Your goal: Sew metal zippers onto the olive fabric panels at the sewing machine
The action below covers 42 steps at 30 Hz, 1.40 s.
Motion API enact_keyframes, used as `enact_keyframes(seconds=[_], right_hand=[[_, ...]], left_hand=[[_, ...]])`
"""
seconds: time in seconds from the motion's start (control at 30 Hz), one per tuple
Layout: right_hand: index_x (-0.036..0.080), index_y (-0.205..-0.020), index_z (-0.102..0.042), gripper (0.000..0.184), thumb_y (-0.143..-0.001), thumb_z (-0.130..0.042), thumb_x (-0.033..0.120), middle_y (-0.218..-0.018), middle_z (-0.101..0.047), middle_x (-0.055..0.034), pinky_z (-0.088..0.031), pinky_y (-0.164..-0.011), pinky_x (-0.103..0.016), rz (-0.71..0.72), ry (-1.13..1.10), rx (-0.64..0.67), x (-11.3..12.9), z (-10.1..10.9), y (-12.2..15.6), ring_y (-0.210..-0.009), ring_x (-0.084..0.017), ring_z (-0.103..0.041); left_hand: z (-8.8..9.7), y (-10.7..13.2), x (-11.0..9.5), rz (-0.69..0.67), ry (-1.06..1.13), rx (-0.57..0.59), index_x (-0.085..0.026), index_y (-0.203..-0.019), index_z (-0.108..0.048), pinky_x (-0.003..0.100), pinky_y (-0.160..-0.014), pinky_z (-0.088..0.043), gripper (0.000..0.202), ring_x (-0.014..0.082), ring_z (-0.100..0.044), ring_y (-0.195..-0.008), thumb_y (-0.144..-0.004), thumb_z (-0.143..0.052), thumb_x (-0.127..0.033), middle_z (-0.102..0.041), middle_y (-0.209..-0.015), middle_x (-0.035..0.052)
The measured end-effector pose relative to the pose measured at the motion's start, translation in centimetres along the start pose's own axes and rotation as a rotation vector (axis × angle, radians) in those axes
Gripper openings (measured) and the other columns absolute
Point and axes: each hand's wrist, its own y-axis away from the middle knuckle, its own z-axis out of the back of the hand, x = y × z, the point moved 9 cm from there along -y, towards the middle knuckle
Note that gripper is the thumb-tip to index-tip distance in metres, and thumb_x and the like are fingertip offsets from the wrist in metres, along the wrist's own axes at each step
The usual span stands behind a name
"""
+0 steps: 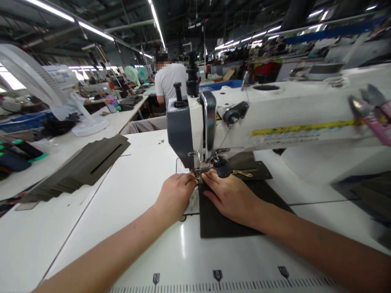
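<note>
A dark olive fabric panel (232,226) lies on the white table under the head of a sewing machine (180,130). My right hand (230,195) rests on the panel with its fingers stretched toward the needle area. My left hand (177,191) is just left of the presser foot (198,174), fingers curled together at the panel's left edge; what they pinch, if anything, is hidden. A gold zipper pull (242,173) lies on the fabric beyond my right hand.
A stack of olive fabric pieces (82,167) lies on the left. Behind it stands a white fan (90,124), with thread spools (23,152) nearer. Pink-handled snips (371,118) sit at the machine's right. A person in a white shirt (171,81) works beyond.
</note>
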Motion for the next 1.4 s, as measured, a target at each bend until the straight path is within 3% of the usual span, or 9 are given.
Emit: enact_keyframes(seconds=[0.37,1.03,1.1,1.2,1.27,1.33,1.4], right_hand=[[0.009,-0.107,-0.055,0.028,-0.082,-0.046,0.018,-0.108,-0.059,-0.0151,-0.047,-0.085,-0.042,-0.004,-0.044,-0.027,0.0,0.0,0.0,-0.099,-0.026,-0.055],[0.009,-0.112,-0.054,0.032,-0.082,-0.047,0.019,-0.115,-0.058,-0.0147,-0.042,-0.092,-0.041,-0.025,-0.078,-0.034,0.3,0.3,0.6,-0.107,-0.024,-0.052],[0.009,-0.114,-0.053,0.034,-0.082,-0.048,0.020,-0.115,-0.057,-0.0152,-0.039,-0.095,-0.044,-0.032,-0.065,-0.029,0.3,0.3,0.5,-0.108,-0.024,-0.052],[0.005,-0.119,-0.049,0.044,-0.083,-0.050,0.031,-0.118,-0.055,-0.0181,-0.026,-0.103,-0.051,-0.113,-0.001,-0.014,-0.4,0.0,0.5,-0.115,-0.027,-0.046],[0.002,-0.123,-0.046,0.058,-0.083,-0.050,0.042,-0.124,-0.050,-0.0211,-0.019,-0.105,-0.054,-0.199,0.056,0.012,-1.1,-0.2,0.9,-0.121,-0.030,-0.039],[0.000,-0.126,-0.042,0.068,-0.082,-0.048,0.051,-0.130,-0.043,-0.0224,-0.020,-0.104,-0.054,-0.245,0.099,0.046,-1.2,-0.4,1.7,-0.125,-0.032,-0.033],[0.001,-0.129,-0.040,0.072,-0.082,-0.043,0.055,-0.134,-0.037,-0.0216,-0.023,-0.102,-0.054,-0.249,0.131,0.067,-0.7,-0.4,2.8,-0.127,-0.033,-0.028]], left_hand=[[0.0,0.3,0.4,0.025,0.029,-0.031,-0.013,-0.086,-0.061,0.035,-0.073,-0.052,0.012,0.0218,-0.061,-0.083,-0.076,-0.058,-0.007,-0.065,-0.091,0.0089],[0.6,1.2,0.1,0.003,0.080,-0.106,-0.015,-0.087,-0.062,0.035,-0.072,-0.052,0.016,0.0211,-0.062,-0.081,-0.079,-0.049,-0.008,-0.065,-0.093,0.0085],[0.7,1.1,0.4,0.018,0.102,-0.127,-0.016,-0.086,-0.062,0.034,-0.072,-0.052,0.017,0.0206,-0.062,-0.080,-0.079,-0.049,-0.006,-0.066,-0.092,0.0074],[0.8,1.0,1.1,0.086,0.145,-0.131,-0.017,-0.086,-0.062,0.032,-0.074,-0.051,0.017,0.0189,-0.061,-0.083,-0.082,-0.047,-0.010,-0.065,-0.092,0.0066],[0.8,1.2,1.7,0.188,0.097,-0.100,-0.014,-0.098,-0.060,0.038,-0.084,-0.048,0.019,0.0225,-0.058,-0.095,-0.084,-0.049,-0.018,-0.063,-0.102,0.0108],[0.7,1.7,1.9,0.275,0.003,-0.028,-0.009,-0.114,-0.052,0.050,-0.092,-0.040,0.038,0.0307,-0.049,-0.112,-0.083,-0.051,-0.031,-0.055,-0.117,0.0184],[0.2,2.4,1.0,0.270,-0.051,0.068,-0.008,-0.125,-0.044,0.059,-0.095,-0.031,0.054,0.0365,-0.036,-0.123,-0.083,-0.049,-0.041,-0.045,-0.129,0.0217]])
